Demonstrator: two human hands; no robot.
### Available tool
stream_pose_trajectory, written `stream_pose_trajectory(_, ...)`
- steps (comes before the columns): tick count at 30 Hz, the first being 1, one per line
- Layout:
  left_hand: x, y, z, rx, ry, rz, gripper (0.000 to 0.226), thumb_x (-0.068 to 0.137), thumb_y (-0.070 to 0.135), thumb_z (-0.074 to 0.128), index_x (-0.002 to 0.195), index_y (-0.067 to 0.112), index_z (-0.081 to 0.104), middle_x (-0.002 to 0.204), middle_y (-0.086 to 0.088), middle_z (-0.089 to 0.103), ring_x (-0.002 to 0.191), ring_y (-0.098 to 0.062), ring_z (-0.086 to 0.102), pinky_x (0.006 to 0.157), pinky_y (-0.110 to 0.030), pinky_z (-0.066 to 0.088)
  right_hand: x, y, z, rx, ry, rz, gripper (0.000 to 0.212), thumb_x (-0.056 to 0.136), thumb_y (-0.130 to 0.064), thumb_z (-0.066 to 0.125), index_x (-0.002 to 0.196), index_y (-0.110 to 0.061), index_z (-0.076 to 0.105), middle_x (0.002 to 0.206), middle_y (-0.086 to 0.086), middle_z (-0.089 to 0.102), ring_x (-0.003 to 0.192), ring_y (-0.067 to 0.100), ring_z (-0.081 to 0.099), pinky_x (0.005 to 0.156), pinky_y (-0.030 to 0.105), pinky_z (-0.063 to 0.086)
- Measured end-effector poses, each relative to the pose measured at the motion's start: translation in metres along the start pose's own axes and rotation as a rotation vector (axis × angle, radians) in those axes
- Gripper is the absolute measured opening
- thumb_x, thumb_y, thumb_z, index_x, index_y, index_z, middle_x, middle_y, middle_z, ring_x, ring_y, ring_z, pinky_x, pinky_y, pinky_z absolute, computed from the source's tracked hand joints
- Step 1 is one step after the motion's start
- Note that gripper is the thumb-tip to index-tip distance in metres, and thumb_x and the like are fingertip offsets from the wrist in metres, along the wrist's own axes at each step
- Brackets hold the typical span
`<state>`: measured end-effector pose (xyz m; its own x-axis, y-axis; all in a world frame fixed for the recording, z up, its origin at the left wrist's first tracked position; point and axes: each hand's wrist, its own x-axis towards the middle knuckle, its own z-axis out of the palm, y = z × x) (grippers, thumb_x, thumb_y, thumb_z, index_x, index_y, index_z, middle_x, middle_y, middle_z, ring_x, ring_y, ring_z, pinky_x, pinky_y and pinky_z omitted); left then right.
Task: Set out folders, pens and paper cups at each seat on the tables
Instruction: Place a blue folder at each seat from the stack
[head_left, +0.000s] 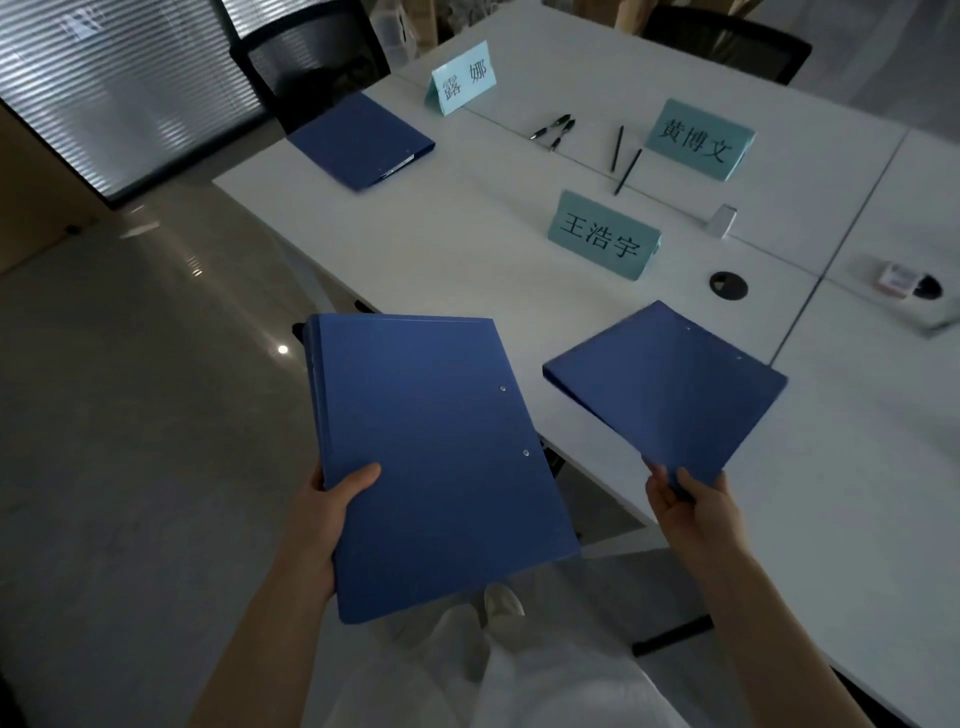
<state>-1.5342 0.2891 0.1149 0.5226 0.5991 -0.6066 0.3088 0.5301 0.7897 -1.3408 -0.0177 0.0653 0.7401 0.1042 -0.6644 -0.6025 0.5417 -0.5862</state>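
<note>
My left hand (324, 519) grips a stack of blue folders (436, 457) by its near left edge, held out over the floor just off the white table (467, 249). My right hand (693, 506) pinches the near corner of a single blue folder (670, 389), which hangs tilted over the table's front edge below the nearest name card (602, 236). Another blue folder (361, 140) lies flat at the far left seat. Several black pens (556, 130) lie loose around the table's middle. No paper cups show in this view.
Two more teal name cards (462, 78) (698, 139) stand on the table. A round cable grommet (728, 285) and a small white block (722, 221) sit to the right. Black chairs (311, 67) stand at the far side. Grey floor stretches on the left.
</note>
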Motion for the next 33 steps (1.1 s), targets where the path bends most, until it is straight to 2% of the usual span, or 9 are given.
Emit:
stream_pose_trajectory(2,0.001,0.001,0.001,-0.002,-0.003,0.007,0.043,0.077,0.016,0.077,0.118,0.021,0.065,0.107,-0.005,0.074,0.094,-0.030,0.071,0.073,-0.044,0.056,-0.009,-0.006,0.007,0.101,-0.087,0.025,0.060,0.085,0.008,0.054,0.133,-0.027,0.049,0.118,0.017,0.063,0.076,0.019,0.071,0.053,0.024,0.053)
stream_pose_trajectory(4,0.002,0.003,0.001,0.000,-0.008,0.003,0.053,0.069,0.022,0.081,0.120,0.021,0.064,0.108,-0.005,0.074,0.094,-0.030,0.071,0.074,-0.045,0.056,-0.016,-0.010,0.013,0.117,-0.183,0.069,0.079,0.048,0.001,0.086,0.116,-0.027,0.060,0.117,0.019,0.060,0.068,0.017,0.061,0.047,0.022,0.047)
stream_pose_trajectory(6,0.002,0.006,0.001,-0.003,-0.014,-0.003,0.059,0.065,0.024,0.083,0.121,0.021,0.063,0.109,-0.006,0.074,0.094,-0.030,0.071,0.074,-0.046,0.057,-0.020,-0.014,0.018,0.063,-0.302,0.119,0.093,0.029,-0.005,0.094,0.114,-0.028,0.062,0.111,0.017,0.062,0.052,0.011,0.051,0.045,0.021,0.044)
stream_pose_trajectory(12,-0.001,0.012,0.003,-0.025,0.019,0.015,0.043,0.080,0.021,0.074,0.121,0.019,0.062,0.107,-0.007,0.073,0.093,-0.029,0.071,0.072,-0.043,0.056,-0.025,-0.020,0.040,-0.168,-0.606,0.234,0.083,0.063,-0.010,0.077,0.139,-0.028,0.047,0.100,-0.003,0.059,0.038,0.006,0.036,0.041,0.016,0.036)
stream_pose_trajectory(14,-0.002,0.013,0.002,-0.017,0.054,0.014,0.051,0.077,0.026,0.076,0.125,0.019,0.059,0.111,-0.008,0.071,0.095,-0.030,0.069,0.075,-0.044,0.057,-0.027,-0.020,0.049,-0.262,-0.682,0.229,0.080,0.063,-0.010,0.081,0.136,-0.024,0.051,0.094,0.000,0.060,0.040,0.006,0.035,0.038,0.016,0.032)
stream_pose_trajectory(17,-0.004,0.013,-0.003,-0.033,0.092,-0.002,0.077,0.063,0.042,0.081,0.131,0.020,0.055,0.115,-0.009,0.069,0.098,-0.033,0.069,0.082,-0.051,0.057,-0.031,-0.019,0.066,-0.431,-0.740,0.216,0.057,0.078,0.000,0.060,0.132,-0.018,0.053,0.094,0.008,0.057,0.045,0.008,0.035,0.036,0.017,0.030)
stream_pose_trajectory(22,-0.014,0.016,-0.009,-0.128,0.155,0.013,0.056,0.081,0.043,0.069,0.130,0.020,0.054,0.115,-0.007,0.070,0.097,-0.030,0.069,0.070,-0.041,0.056,-0.032,-0.012,0.086,-0.719,-0.842,0.270,0.053,0.088,0.001,0.052,0.136,-0.021,0.050,0.096,0.014,0.055,0.059,0.023,0.019,0.045,0.025,0.023)
stream_pose_trajectory(28,-0.019,0.014,-0.024,-0.158,0.239,0.043,0.066,0.073,0.057,0.065,0.128,0.020,0.058,0.111,-0.003,0.072,0.089,-0.021,0.073,0.064,-0.035,0.057,-0.030,0.006,0.117,-0.954,-0.939,0.257,0.046,0.090,-0.007,0.056,0.132,-0.025,0.051,0.078,0.003,0.059,0.045,0.014,0.035,0.044,0.023,0.034)
stream_pose_trajectory(33,-0.014,0.010,-0.054,-0.219,0.287,0.009,0.075,0.068,0.058,0.071,0.131,0.021,0.056,0.117,-0.006,0.071,0.098,-0.028,0.071,0.075,-0.044,0.057,-0.030,0.025,0.157,-1.251,-1.031,0.115,0.036,0.092,-0.013,0.059,0.124,-0.030,0.054,0.105,-0.004,0.069,0.066,0.009,0.062,0.059,0.025,0.051)
